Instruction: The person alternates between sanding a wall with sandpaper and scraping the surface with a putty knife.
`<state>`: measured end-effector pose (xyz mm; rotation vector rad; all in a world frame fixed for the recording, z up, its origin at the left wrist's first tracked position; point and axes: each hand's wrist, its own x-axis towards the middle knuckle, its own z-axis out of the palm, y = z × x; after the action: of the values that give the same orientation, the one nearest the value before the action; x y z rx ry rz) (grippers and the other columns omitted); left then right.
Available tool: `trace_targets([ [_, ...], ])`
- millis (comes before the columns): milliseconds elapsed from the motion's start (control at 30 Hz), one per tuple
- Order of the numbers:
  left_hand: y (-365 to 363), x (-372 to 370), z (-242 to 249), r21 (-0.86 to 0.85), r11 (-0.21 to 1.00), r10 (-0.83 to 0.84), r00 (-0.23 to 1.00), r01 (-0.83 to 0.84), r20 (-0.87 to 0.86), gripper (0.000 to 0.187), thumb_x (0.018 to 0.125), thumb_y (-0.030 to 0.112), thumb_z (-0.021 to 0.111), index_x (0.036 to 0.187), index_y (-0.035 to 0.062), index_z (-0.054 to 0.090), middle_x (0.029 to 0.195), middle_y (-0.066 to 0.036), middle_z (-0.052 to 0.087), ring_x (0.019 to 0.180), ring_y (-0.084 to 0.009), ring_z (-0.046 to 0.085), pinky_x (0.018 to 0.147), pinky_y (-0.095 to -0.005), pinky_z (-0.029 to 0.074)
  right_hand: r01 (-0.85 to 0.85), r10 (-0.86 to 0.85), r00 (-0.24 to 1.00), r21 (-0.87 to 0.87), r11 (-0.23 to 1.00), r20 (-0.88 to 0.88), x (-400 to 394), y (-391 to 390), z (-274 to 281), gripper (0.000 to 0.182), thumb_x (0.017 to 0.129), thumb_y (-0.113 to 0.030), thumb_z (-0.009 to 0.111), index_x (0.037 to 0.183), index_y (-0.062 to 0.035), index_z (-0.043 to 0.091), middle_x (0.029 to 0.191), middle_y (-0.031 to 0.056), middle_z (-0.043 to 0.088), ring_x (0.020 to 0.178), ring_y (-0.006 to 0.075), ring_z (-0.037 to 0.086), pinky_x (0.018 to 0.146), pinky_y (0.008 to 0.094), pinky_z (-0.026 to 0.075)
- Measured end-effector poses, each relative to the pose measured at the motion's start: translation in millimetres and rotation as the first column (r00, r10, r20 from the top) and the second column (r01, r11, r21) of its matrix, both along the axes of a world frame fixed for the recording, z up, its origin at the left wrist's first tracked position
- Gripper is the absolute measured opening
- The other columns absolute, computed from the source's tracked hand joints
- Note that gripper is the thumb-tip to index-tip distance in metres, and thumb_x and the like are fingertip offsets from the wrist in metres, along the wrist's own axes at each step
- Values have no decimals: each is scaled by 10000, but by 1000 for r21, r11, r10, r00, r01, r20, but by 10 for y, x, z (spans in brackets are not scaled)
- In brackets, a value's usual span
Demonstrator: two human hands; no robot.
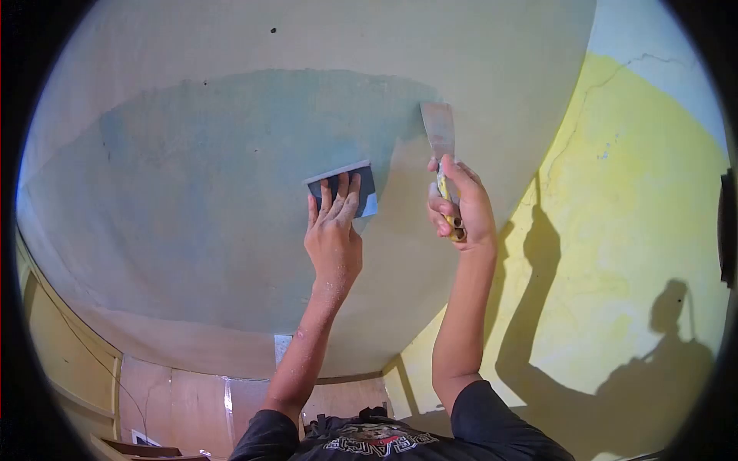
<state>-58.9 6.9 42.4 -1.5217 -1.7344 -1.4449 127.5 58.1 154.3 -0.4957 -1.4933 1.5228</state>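
Note:
My left hand (336,223) holds a dark, flat rectangular spreader (363,183), its fingers spread over the face and its pale straight edge tilted upward. My right hand (461,201) is wrapped round the yellowish handle of a metal putty knife (439,127), whose wide blade points up. Both tools are raised in front of a broad greyish surface (507,69), the knife higher and to the right. A darker blue-green patch (200,169) covers much of that surface. Whether either tool touches it is unclear.
A yellow wall (615,253) with a crack and shadows stands at the right. At the lower left are a yellow frame (69,346) and a thin cable. Pinkish panels (188,396) run along the bottom, and a small pale plate (282,347) sits beside my left forearm.

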Motion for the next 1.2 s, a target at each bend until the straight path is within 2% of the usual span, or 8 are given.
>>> trace_targets([
  [167, 17, -3, -17, 13, 1000, 20, 999, -19, -33, 739, 824, -141, 510, 1491, 164, 603, 1585, -31, 545, 1520, -326, 425, 1248, -516, 328, 85, -85, 996, -21, 996, 2, -26, -65, -16, 409, 1037, -484, 619, 1107, -85, 559, 549, 18, 476, 344, 147, 459, 347, 286, 337],
  [267, -7, -1, 8, 1, 1000, 2, 1000, -2, -16, 751, 824, -145, 507, 1497, 175, 598, 1596, -26, 531, 1519, -326, 427, 1248, -525, 325, 66, -66, 998, 3, 998, -21, 50, 29, -62, 407, 1036, -479, 623, 1106, -82, 569, 546, 16, 475, 343, 149, 461, 347, 289, 333],
  [433, 4, 1, 3, 9, 1000, 19, 999, -19, -37, 754, 833, -150, 511, 1508, 177, 588, 1585, -38, 540, 1517, -319, 428, 1248, -513, 332, 180, -180, 984, 35, 983, 2, 11, -56, 16, 413, 1043, -478, 605, 1094, -70, 580, 548, 18, 473, 344, 156, 465, 343, 291, 336],
  [800, 69, -33, -46, -7, 1000, 18, 1000, -18, -23, 744, 843, -135, 515, 1510, 187, 588, 1584, -44, 542, 1507, -329, 443, 1235, -537, 345, 163, -163, 986, 11, 987, 18, 60, 66, 41, 412, 1050, -478, 588, 1101, -70, 567, 553, 22, 481, 332, 163, 461, 338, 297, 337],
  [1200, 91, -35, -71, 31, 1000, -2, 1000, 2, 0, 761, 804, -146, 520, 1492, 167, 606, 1566, -58, 562, 1515, -330, 433, 1238, -532, 340, 138, -138, 990, -16, 990, -13, 75, 79, -18, 410, 1057, -500, 584, 1104, -93, 557, 558, 11, 471, 342, 153, 447, 346, 288, 353],
])
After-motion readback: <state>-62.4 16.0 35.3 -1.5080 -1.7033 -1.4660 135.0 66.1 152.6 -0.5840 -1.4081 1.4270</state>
